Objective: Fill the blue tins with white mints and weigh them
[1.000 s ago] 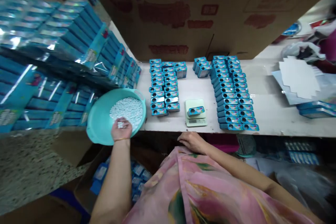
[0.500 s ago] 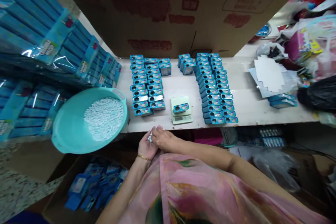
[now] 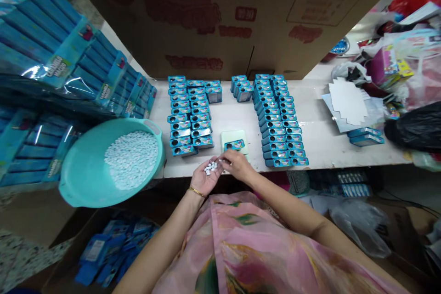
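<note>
My left hand (image 3: 206, 177) is cupped palm up at the table's front edge, with several small white candies (image 3: 210, 168) in its palm. Just right of that palm, my right hand (image 3: 237, 164) has its thumb and fingers pinched together, a white speck like one candy at the tips. Behind it, a small pale green scale (image 3: 234, 135) is partly covered by the hand. On the scale lies a small blue tin box (image 3: 234, 145) with a dark round hole at one end. To the left, a turquoise basin (image 3: 82, 165) holds a heap of white candies (image 3: 132, 158).
Rows of blue tins stand left (image 3: 200, 118) and right (image 3: 277, 131) of the scale. A large cardboard box (image 3: 206, 18) rises behind. Wrapped blue packs (image 3: 58, 50) are stacked at left. White card (image 3: 347, 101) and bags lie right. Below left, a carton holds blue boxes (image 3: 94, 250).
Both hands have moved up and right toward the scale. The left palm has opened out, showing the candies. My right hand has shifted from over the left palm to its right side.
</note>
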`<state>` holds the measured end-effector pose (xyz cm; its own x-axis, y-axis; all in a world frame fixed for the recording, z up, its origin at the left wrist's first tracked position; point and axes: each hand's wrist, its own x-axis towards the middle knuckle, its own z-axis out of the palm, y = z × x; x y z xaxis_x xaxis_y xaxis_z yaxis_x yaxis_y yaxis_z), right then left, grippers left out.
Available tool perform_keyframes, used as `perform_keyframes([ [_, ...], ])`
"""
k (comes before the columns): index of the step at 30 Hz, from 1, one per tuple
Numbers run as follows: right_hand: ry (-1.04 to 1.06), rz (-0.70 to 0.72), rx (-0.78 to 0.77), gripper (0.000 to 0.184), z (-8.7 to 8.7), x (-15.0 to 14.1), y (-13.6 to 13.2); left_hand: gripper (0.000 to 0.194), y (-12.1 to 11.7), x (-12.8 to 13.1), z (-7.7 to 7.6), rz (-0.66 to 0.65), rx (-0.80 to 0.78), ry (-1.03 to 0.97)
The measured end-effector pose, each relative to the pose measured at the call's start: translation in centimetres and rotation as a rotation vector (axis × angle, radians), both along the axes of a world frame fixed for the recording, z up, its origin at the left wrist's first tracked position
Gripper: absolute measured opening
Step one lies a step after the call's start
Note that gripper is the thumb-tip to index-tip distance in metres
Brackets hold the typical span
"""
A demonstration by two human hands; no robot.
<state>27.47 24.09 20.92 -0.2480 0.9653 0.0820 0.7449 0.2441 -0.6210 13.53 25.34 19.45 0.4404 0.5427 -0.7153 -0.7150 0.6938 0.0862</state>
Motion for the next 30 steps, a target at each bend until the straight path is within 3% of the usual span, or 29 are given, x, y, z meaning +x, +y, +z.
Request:
perform_keyframes([
  [7,-0.037,-0.188,-0.006,0.014,-0.8,2.7,2.6,0.024,-0.2,-0.7,-0.1,0.025,-0.018,-0.014],
  [15,0.241,-0.285,0.149,0.021,-1.4,2.6,0.4,0.025,-2.1,-2.3,-1.0,0.020,-0.051,0.018],
  [18,0.126,-0.040,0.120,0.022,-0.9,0.2,-1.6,0.026,-2.4,-2.2,-0.8,-0.046,-0.054,0.000],
  [20,-0.040,0.183,0.058,0.023,-0.8,-1.7,-2.8,0.026,-2.6,-2.2,-0.6,-0.090,-0.080,-0.008],
  [22,-0.205,0.304,-0.005,0.026,-0.9,-3.2,-3.7,0.026,-2.9,-2.3,-0.5,-0.119,-0.099,0.001],
  [24,-0.295,0.333,-0.055,0.026,-1.1,-4.0,-4.1,0.027,-3.3,-2.5,-0.4,-0.144,-0.091,0.016],
  [30,-0.294,0.276,-0.141,0.015,-1.7,-3.8,-4.3,0.027,-4.2,-3.0,-0.6,-0.264,-0.141,0.060],
])
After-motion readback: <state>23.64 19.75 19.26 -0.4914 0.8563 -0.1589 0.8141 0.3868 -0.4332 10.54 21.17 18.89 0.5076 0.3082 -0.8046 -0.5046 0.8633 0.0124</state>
